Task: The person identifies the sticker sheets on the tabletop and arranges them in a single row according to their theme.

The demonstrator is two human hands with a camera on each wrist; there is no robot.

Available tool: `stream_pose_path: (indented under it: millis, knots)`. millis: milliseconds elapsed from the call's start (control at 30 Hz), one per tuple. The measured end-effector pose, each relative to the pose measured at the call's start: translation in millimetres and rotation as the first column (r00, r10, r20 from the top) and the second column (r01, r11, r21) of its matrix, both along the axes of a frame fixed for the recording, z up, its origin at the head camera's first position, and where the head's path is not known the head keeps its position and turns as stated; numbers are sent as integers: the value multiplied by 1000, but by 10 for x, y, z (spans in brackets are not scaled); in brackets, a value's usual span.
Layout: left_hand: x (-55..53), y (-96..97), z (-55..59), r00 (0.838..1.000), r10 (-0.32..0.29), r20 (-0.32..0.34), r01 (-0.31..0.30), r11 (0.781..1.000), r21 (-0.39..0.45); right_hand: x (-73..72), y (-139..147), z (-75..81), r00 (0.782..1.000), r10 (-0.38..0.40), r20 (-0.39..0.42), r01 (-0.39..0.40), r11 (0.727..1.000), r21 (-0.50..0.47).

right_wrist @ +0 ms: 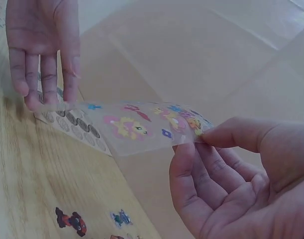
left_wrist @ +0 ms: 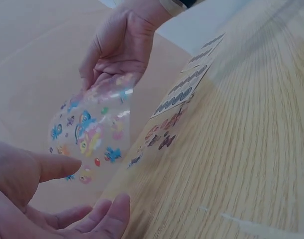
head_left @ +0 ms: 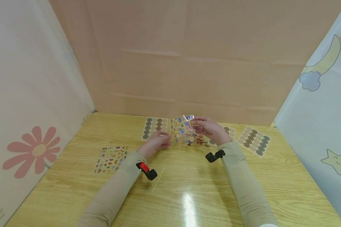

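A clear sticker sheet [head_left: 180,131] with colourful pony pictures is raised above the back of the table. My right hand [head_left: 209,127] pinches its right end between thumb and fingers; the film bows in the right wrist view. At the sheet's other end is my left hand [head_left: 157,142], its thumb and fingers spread apart around that edge. In the right wrist view, the left fingers [right_wrist: 50,79] hang right at the far edge. Below lies another clear sheet with reddish and dark cartoon stickers [right_wrist: 71,222], partly hidden by the raised one.
A card of round grey and brown stickers [head_left: 150,126] lies at back left. Two similar cards lie to the right, one partly behind my right hand, the other tilted [head_left: 254,141]. A clear sheet of small stickers [head_left: 109,160] lies near my left forearm. A paper backdrop [head_left: 182,78] rises behind.
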State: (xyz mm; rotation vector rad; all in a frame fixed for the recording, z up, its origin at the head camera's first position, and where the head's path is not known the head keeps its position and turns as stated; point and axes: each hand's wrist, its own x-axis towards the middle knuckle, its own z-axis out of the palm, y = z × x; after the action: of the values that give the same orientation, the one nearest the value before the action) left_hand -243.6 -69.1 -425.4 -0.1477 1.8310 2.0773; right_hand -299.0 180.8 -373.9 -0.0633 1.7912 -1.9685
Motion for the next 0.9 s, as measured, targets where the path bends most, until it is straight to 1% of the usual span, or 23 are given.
stream_pose_path:
  millis: [167, 233, 333, 467, 533, 600, 667, 733, 800, 900]
  knots:
    - [2, -20, 17, 1000, 6, -24, -7, 999, -46, 39, -42, 54, 1000, 20, -16, -20, 1000, -11]
    - [12, -35, 23, 999, 7, -39, -9, 999, -46, 62, -75, 64, 1000, 22, -21, -22, 1000, -12]
    - [37, -68, 27, 998, 21, -66, -23, 1000, -18, 104, -125, 60, 999, 25, -22, -25, 1000, -13]
    - [97, -136, 39, 991, 47, -128, -49, 999, -11, 176, -200, 27, 999, 30, -19, -31, 999, -23]
    - [140, -181, 56, 985, 57, -161, -61, 998, -25, 218, -236, 0, 1000, 23, -15, -23, 999, -24]
    - [184, -231, 72, 981, 68, -179, -76, 997, -35, 264, -268, -32, 1000, 6, -12, -7, 1000, -17]
    - [229, -280, 94, 980, 75, -182, -86, 995, -53, 313, -293, -66, 1000, -5, -19, 5, 1000, 9]
    - [277, -328, 111, 980, 73, -183, -91, 991, -95, 361, -315, -103, 1000, -12, -20, 12, 999, 33]
    - [323, -375, 114, 982, 62, -177, -88, 986, -140, 410, -340, -136, 1000, -15, -21, 16, 998, 56]
    - [401, -441, 102, 986, 37, -163, -67, 982, -178, 486, -383, -176, 1000, -16, -3, 16, 998, 68]
